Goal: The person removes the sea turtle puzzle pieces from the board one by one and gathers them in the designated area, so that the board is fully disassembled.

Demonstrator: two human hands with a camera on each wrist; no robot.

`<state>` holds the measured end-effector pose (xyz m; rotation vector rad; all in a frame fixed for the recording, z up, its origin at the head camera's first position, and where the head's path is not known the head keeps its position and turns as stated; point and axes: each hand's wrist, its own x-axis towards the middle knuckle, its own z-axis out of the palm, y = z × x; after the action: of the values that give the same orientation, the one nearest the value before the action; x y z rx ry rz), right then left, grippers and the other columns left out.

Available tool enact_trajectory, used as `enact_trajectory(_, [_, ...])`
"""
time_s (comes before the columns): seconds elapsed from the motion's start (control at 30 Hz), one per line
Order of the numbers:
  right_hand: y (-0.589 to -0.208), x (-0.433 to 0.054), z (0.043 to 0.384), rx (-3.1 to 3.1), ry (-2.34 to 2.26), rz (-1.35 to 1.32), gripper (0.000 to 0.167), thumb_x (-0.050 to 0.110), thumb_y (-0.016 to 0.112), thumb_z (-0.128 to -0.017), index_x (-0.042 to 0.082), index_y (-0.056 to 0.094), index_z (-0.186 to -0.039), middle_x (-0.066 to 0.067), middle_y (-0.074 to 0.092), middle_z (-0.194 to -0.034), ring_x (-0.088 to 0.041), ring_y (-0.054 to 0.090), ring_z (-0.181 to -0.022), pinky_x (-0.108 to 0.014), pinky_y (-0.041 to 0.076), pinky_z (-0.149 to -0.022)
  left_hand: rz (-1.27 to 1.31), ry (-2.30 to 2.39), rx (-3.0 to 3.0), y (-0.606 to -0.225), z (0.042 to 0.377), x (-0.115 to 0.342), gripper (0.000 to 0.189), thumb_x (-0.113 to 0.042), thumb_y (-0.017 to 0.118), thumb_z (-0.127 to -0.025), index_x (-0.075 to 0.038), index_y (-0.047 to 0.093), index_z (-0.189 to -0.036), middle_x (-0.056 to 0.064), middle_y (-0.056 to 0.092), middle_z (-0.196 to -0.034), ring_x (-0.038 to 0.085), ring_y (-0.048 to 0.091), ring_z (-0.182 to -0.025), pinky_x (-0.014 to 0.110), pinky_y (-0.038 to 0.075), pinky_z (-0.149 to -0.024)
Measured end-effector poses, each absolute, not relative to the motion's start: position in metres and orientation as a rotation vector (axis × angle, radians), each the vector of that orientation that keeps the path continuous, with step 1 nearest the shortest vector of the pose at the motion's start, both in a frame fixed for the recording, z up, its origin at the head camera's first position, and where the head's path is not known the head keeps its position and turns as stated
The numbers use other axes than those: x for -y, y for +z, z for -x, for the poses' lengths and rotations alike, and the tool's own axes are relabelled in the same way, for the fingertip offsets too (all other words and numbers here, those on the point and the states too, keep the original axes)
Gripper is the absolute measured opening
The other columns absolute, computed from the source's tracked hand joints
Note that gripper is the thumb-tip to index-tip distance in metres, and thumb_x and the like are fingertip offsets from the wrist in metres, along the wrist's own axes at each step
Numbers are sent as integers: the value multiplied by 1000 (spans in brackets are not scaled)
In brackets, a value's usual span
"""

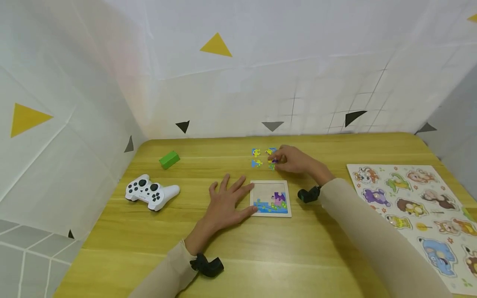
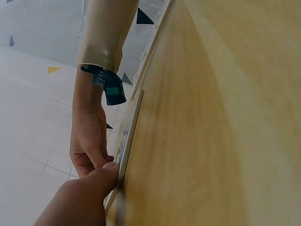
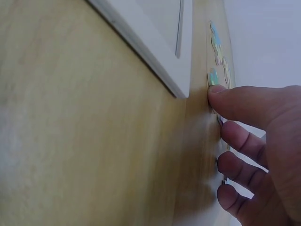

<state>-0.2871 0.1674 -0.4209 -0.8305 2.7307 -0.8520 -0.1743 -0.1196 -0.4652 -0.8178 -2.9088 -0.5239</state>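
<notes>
My left hand (image 1: 225, 207) lies with spread fingers at the left side of a small square puzzle tray (image 1: 266, 190), its thumb and a fingertip at the white rim. Joined jigsaw pieces (image 1: 266, 207) in blue, pink and purple fill the lower part of the tray; its upper left is bare wood. Beyond the tray, my right hand (image 1: 292, 160) pinches a puzzle piece (image 1: 275, 161) with purple on it between thumb and fingers, down at the tabletop. The fingers hide most of that piece. Loose blue-and-yellow pieces (image 1: 256, 163) lie just left of this hand.
A white game controller (image 1: 152, 192) and a green block (image 1: 169, 159) are on the left of the wooden table (image 1: 238, 260). At the right lies a large animal puzzle board (image 1: 404, 188), beside my right forearm. White patterned sheets (image 1: 238, 95) rise behind the table.
</notes>
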Motion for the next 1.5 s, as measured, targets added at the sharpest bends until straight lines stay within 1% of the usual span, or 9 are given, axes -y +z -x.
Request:
enact_trajectory(0.33, [-421, -168, 289, -2727, -861, 808, 34, 10, 68, -94, 6, 71, -128, -16, 62, -109, -29, 58, -101, -49, 50, -91, 816, -493, 2918, -465, 176, 120, 73, -73, 51, -90, -39, 44, -154, -3, 34, -167, 44, 18, -156, 72, 14, -112])
enact_trajectory(0.6, [-425, -171, 291, -2727, -865, 816, 37, 10, 68, -95, 8, 68, -132, -16, 61, -111, -30, 59, -101, -50, 50, -90, 823, -489, 2916, -464, 175, 120, 73, -74, 50, -90, -39, 44, -154, -3, 34, -167, 44, 19, -156, 72, 15, -112])
enact_trajectory(0.73, [-425, -173, 290, -2718, -900, 809, 41, 10, 68, -95, 9, 66, -136, -17, 62, -112, -28, 58, -99, -47, 50, -88, 823, -491, 2923, -463, 175, 119, 73, -74, 50, -90, -39, 44, -154, -3, 33, -167, 44, 18, -156, 72, 14, -112])
enact_trajectory(0.9, [-424, -174, 287, -2726, -938, 802, 43, 10, 69, -95, 8, 64, -138, -16, 62, -110, -27, 55, -94, -41, 47, -84, 818, -486, 2931, -463, 176, 119, 73, -74, 50, -90, -39, 43, -154, -4, 32, -167, 44, 17, -156, 72, 14, -113])
enact_trajectory(1.07, [-424, -175, 282, -2749, -957, 822, 41, 11, 70, -95, 8, 66, -135, -14, 62, -106, -24, 54, -87, -36, 46, -79, 820, -470, 2927, -462, 176, 120, 74, -75, 50, -90, -39, 43, -154, -4, 32, -167, 44, 18, -156, 72, 15, -112])
enact_trajectory(1.23, [-424, -176, 275, -2732, -1005, 855, 37, 10, 71, -95, 7, 69, -131, -13, 64, -104, -22, 53, -81, -36, 46, -76, 820, -464, 2933, -463, 177, 120, 74, -75, 49, -90, -39, 43, -154, -4, 31, -168, 44, 18, -156, 72, 15, -112])
enact_trajectory(1.4, [-423, -176, 267, -2712, -1021, 825, 33, 12, 73, -94, 9, 71, -127, -14, 64, -111, -21, 53, -79, -36, 46, -75, 819, -466, 2933, -464, 177, 120, 74, -75, 49, -90, -40, 43, -154, -4, 31, -168, 44, 18, -156, 72, 15, -112])
enact_trajectory(1.5, [-423, -177, 261, -2705, -1041, 810, 34, 11, 74, -92, 9, 71, -126, -14, 65, -118, -20, 53, -79, -35, 46, -75, 819, -478, 2919, -463, 177, 119, 74, -74, 51, -90, -38, 44, -154, -3, 33, -167, 45, 19, -156, 72, 15, -112])
